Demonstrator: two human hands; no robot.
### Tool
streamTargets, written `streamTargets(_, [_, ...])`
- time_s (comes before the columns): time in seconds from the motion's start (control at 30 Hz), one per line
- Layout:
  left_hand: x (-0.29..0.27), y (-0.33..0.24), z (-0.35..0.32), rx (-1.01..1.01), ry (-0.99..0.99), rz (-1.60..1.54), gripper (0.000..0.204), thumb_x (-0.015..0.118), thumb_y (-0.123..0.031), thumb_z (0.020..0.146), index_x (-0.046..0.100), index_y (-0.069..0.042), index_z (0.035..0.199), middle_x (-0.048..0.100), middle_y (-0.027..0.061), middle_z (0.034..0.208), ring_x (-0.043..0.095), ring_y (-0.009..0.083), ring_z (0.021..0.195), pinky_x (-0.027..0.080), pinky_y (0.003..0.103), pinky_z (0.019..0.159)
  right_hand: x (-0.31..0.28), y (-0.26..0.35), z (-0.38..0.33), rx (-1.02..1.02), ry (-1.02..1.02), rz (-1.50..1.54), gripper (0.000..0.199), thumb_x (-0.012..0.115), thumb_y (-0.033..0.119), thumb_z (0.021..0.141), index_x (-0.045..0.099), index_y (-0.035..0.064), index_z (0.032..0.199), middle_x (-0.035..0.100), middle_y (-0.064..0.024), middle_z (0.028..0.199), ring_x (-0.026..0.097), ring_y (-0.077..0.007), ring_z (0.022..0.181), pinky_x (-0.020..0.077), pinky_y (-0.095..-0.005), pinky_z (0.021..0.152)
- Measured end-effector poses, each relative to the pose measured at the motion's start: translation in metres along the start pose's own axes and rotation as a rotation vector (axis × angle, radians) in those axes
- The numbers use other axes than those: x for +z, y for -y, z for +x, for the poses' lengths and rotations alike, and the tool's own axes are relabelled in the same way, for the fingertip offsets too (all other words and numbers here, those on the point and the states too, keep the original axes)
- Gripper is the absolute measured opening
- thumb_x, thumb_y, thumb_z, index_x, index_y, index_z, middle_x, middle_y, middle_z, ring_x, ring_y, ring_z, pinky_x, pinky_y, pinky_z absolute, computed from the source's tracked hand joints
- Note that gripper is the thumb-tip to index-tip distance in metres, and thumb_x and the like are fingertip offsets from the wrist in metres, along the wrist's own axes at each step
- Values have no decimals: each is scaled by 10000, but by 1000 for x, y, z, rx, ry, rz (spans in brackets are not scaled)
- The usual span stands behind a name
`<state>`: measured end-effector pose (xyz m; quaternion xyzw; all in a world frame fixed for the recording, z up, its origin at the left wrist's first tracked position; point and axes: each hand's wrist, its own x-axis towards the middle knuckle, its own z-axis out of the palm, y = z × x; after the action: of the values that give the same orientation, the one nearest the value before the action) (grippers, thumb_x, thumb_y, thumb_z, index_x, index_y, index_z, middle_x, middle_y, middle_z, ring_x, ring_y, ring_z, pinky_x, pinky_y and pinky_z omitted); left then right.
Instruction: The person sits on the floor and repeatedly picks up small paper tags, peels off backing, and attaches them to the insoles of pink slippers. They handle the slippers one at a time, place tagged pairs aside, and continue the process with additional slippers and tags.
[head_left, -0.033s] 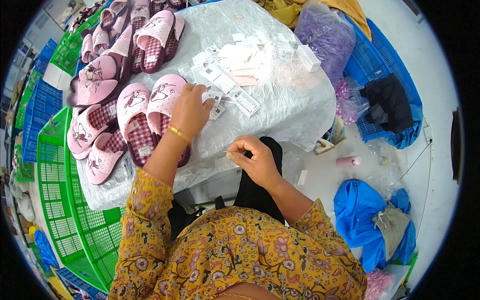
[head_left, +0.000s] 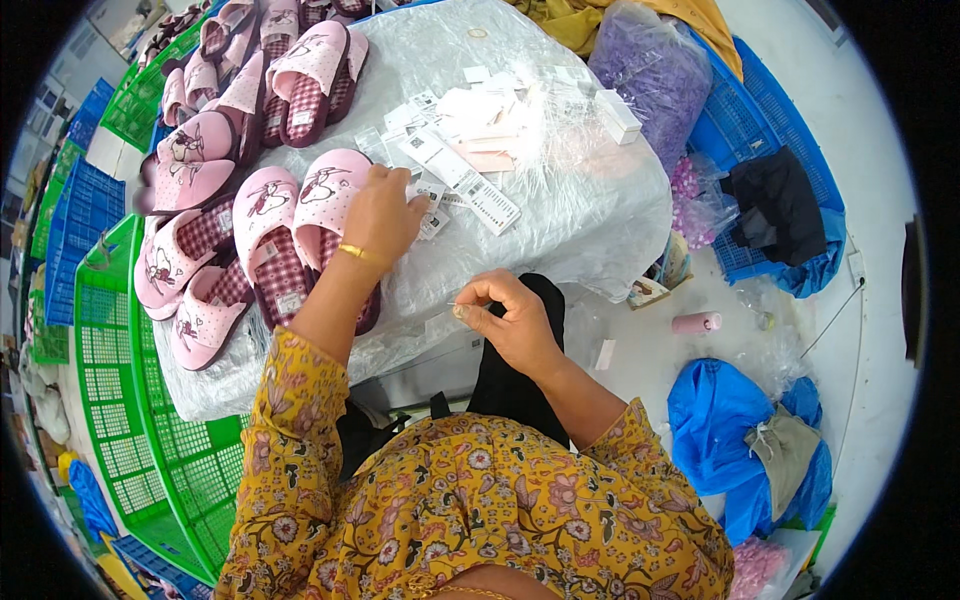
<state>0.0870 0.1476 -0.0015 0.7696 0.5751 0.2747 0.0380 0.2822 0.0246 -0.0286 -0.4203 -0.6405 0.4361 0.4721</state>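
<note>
1 pink slipper [head_left: 330, 188], left hand [head_left: 384, 218] touching it — grip unclear, right hand [head_left: 510, 320] — fingertips together

Slippers [head_left: 268, 205] occupy the left of the work surface [head_left: 590, 240], with labels [head_left: 440, 165] to their right. A crate [head_left: 112, 370] stands beside its left edge.

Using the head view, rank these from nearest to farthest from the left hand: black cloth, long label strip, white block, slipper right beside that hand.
From the left hand:
1. Slipper: immediately left
2. Long label strip: right, slightly farther up
3. White block: right, near the purple bag
4. Black cloth: far right
</note>
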Motion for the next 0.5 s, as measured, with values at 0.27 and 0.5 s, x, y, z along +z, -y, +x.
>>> streamTargets(0.27, [-2, 0, 27, -277, 369, -60, 290, 706, -258, 845, 659, 17, 924, 676, 226, 919, 660, 379, 852, 512, 454, 763, -9, -2, -6, 81, 1, 64, 106, 738, 84, 879, 678, 29, 948, 637, -30, 945, 600, -101, 817, 497, -259, 770])
streamTargets(0.5, [-29, 0, 3, -207, 276, -282, 224, 682, -208, 871, 658, 15, 854, 643, 225, 866, 647, 370, 819, 482, 447, 705, -8, 8, -4, 87, -33, 86, 95, 722, 72, 894, 672, 23, 958, 665, -22, 901, 621, -90, 810, 509, -257, 763])
